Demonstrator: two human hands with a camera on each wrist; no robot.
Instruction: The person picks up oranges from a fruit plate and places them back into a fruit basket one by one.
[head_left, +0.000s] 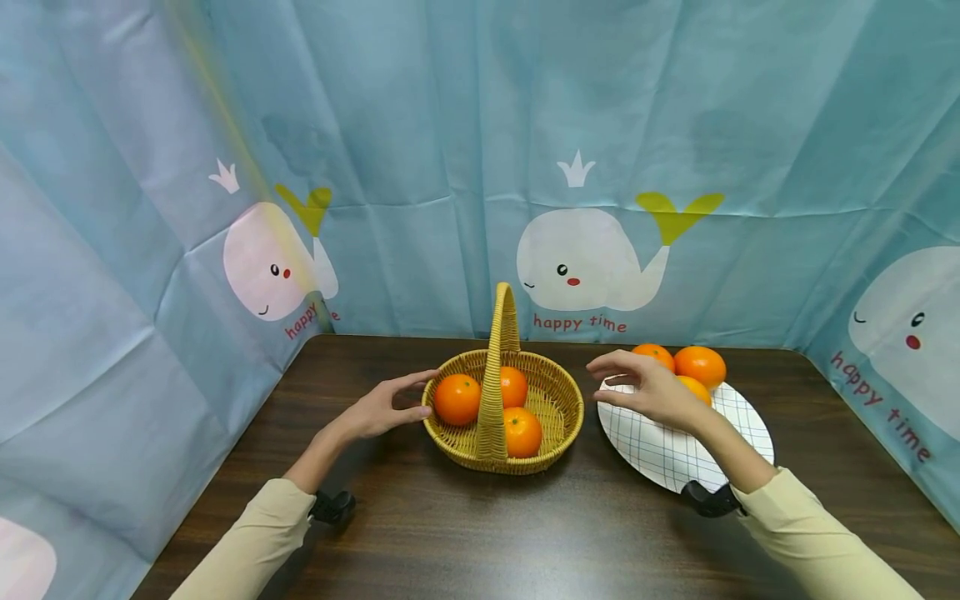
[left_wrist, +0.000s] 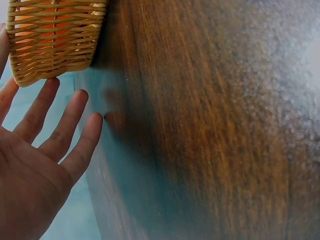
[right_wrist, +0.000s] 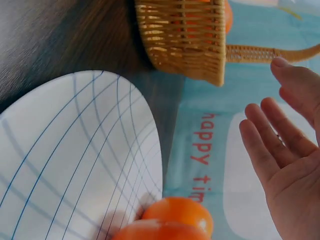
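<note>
A yellow woven basket (head_left: 558,408) with a tall handle (head_left: 492,408) stands mid-table, holding three oranges (head_left: 457,400). At its left rim is my left hand (head_left: 378,408), thumb and fingers spread and fingertips right at the weave. The left wrist view shows that hand's straight fingers (left_wrist: 65,125) close by the basket wall (left_wrist: 55,45). My right hand (head_left: 652,387) hovers above a white plate (head_left: 645,450) with blue grid lines, its fingers loosely bent and the palm bare. Three oranges (head_left: 701,367) sit at the plate's far side, partly hidden behind this hand.
Dark wooden table (head_left: 480,533) spreads under everything. A pale blue curtain (head_left: 420,250) printed with whales rises behind the table and along both sides. Each wrist carries a black camera (head_left: 333,507) on a strap.
</note>
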